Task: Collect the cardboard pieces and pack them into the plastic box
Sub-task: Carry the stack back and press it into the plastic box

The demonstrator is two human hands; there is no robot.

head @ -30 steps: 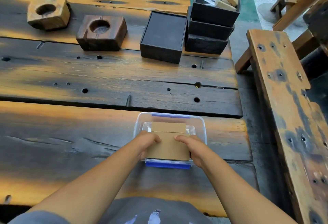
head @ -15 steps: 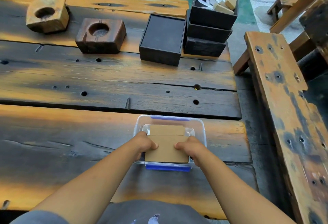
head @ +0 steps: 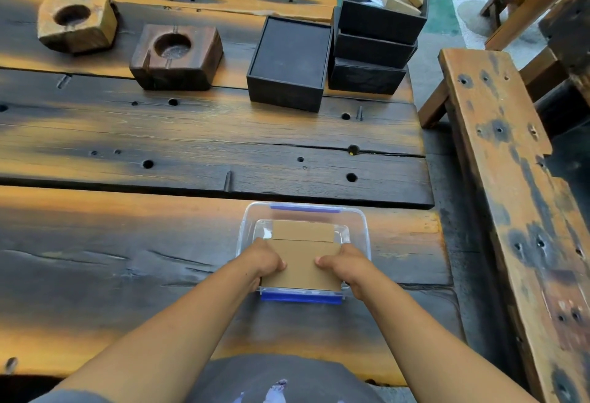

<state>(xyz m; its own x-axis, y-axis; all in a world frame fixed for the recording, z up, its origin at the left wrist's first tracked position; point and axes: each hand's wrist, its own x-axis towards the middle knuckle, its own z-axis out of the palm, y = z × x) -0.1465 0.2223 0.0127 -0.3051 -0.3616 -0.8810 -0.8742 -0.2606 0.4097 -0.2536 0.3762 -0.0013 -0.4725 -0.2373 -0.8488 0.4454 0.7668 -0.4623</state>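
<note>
The clear box (head: 305,211) sits on the bench (head: 127,259) near its front edge; one cardboard piece (head: 302,231) lies flat inside it, and both hands, left (head: 265,263) and right (head: 345,267), clamp a larger cardboard (head: 301,267) by its side edges, tilted over the near rim. Packing looks well along, not finished; this piece must drop flat, and I cannot tell if the tan bits in the far black tray (head: 381,19) count.
</note>
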